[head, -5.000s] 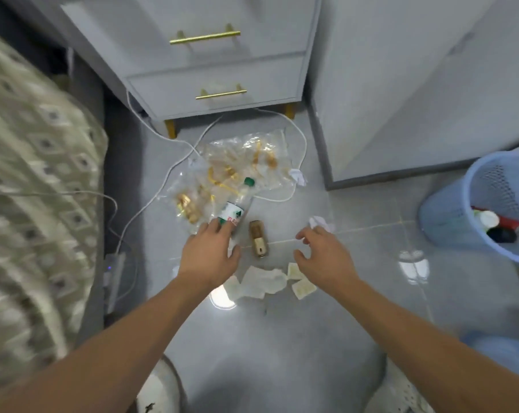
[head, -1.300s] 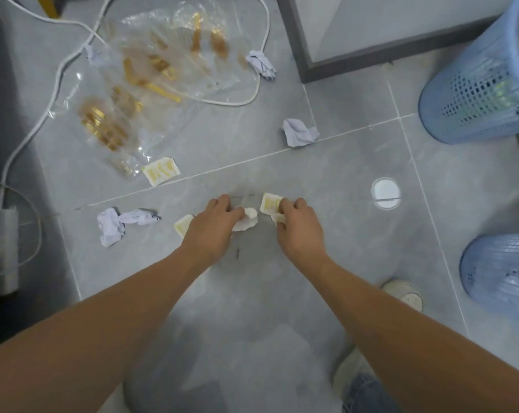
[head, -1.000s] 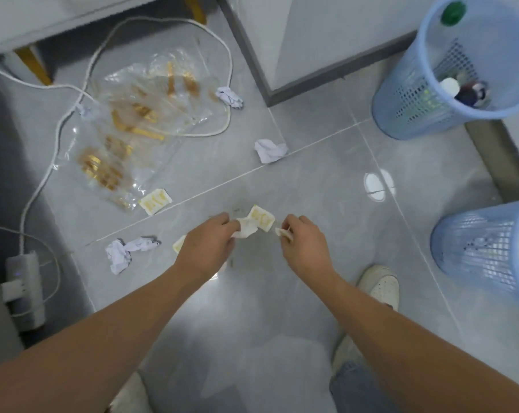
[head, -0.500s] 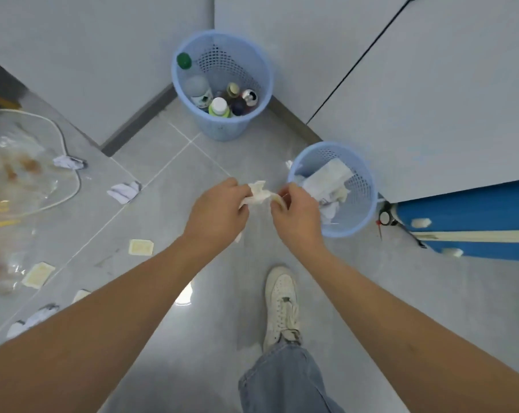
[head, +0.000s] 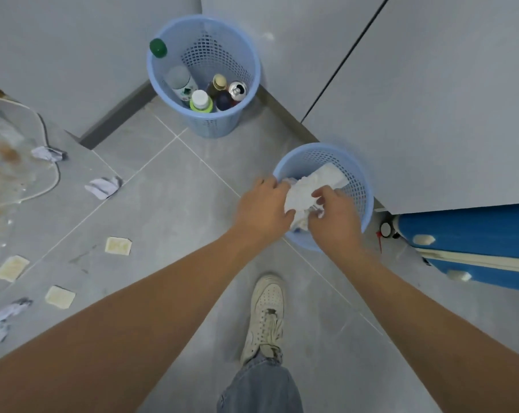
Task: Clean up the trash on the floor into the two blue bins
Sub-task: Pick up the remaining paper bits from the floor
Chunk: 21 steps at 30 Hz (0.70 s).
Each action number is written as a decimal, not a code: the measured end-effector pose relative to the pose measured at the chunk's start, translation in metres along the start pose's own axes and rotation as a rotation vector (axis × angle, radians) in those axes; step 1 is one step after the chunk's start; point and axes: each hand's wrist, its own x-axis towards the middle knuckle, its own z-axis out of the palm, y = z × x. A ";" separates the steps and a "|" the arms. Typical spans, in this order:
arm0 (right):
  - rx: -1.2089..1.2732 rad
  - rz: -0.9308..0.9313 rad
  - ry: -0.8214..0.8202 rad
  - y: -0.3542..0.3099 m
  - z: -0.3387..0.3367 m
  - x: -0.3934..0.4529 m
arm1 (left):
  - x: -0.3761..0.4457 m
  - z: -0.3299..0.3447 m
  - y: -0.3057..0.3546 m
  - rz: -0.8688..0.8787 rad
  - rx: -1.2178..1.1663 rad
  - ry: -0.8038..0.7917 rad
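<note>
Both hands sit over the near bin point(head: 361, 186), the one already holding white paper. The left hand point(head: 264, 208) and the right hand point(head: 335, 220) each pinch part of the same crumpled tissue point(head: 297, 201), fingers closed on it in a light grip, with the wad hanging just inside the rim on the near side.

The risk is the release. The tissue is close to the near edge, so a scrap could catch on the rim or drift down onto the floor beside the shoe point(head: 267, 311) if the hands let go unevenly. Any small wrapper tucked in the wad — I cannot tell if there is one — could slip out too.

More trash lies well apart on the left: paper balls point(head: 103, 187), flat yellowish packets point(head: 118, 245), a clear plastic bag point(head: 2, 162). The far bin point(head: 252, 64) holds bottles and a can.
</note>
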 end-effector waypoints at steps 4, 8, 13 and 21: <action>0.044 -0.172 -0.008 -0.062 0.036 -0.022 | -0.061 -0.009 -0.075 -0.096 -0.026 0.063; 0.113 -0.307 -0.121 -0.135 0.102 -0.041 | -0.127 -0.015 -0.168 -0.277 -0.003 0.076; 0.059 -0.419 -0.276 -0.210 0.206 -0.072 | -0.206 -0.006 -0.284 -0.473 0.009 0.110; -0.138 -0.568 -0.451 -0.261 0.365 -0.099 | -0.279 0.051 -0.430 -0.707 0.033 0.117</action>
